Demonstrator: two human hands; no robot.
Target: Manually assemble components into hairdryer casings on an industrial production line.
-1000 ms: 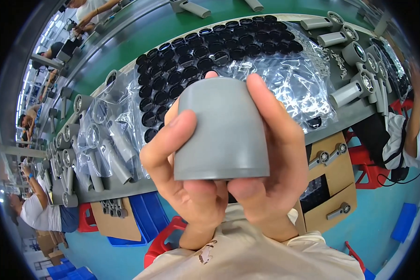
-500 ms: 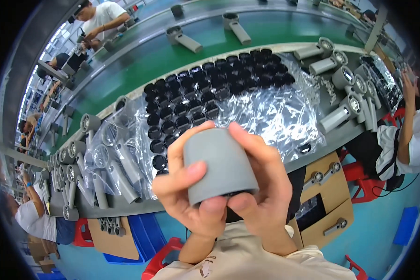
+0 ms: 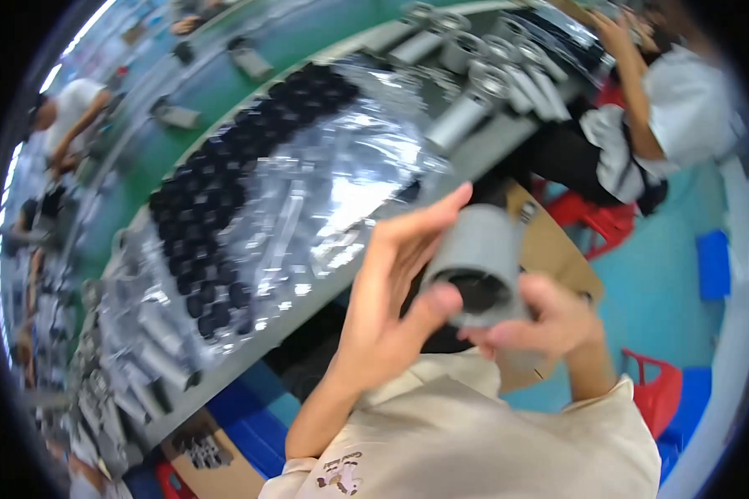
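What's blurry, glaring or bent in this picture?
Head view: blur softens the grey, hollow, plastic-looking cylinder and the right hand; head view: white glare streaks the clear, crinkled plastic sheeting; head view: the long, flat green belt curves, likely fisheye distortion.

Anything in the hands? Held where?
Grey cylinder: left hand at its side and open rim, right hand around the rim's right.

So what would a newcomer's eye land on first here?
Probably the gray hollow cylinder between the left hand and right hand, right of center, its dark opening tipped toward the viewer. After that, the packed black round parts on the bench to the left, beside glaring clear plastic.
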